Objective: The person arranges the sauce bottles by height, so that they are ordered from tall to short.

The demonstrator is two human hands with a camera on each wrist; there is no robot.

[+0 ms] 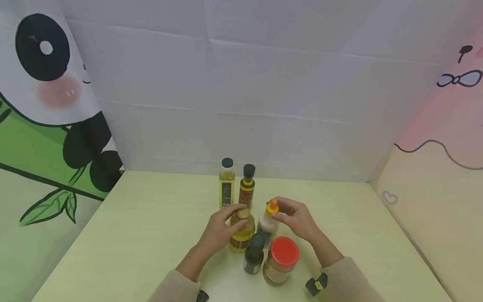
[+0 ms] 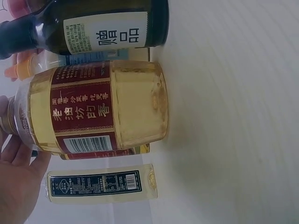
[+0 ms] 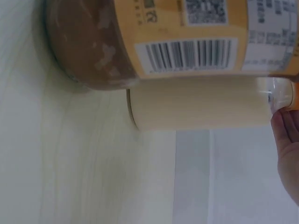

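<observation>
One gold-capped bottle (image 1: 243,232) and one orange-tipped bottle (image 1: 267,226) stand upright, pointing upward.

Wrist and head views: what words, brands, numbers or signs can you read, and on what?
"赠品" on the dark green bottle; smaller print unreadable.
"老油坊的香" on the yellow bottle; barcode digits and smaller print unreadable.
Jar: barcode and QR code; print too blurred.
Tall clear bottle, brown-labelled bottle, orange-capped bottle: print too small.

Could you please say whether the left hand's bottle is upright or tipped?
Upright: the bottle has its cap uppermost and base down.
</observation>
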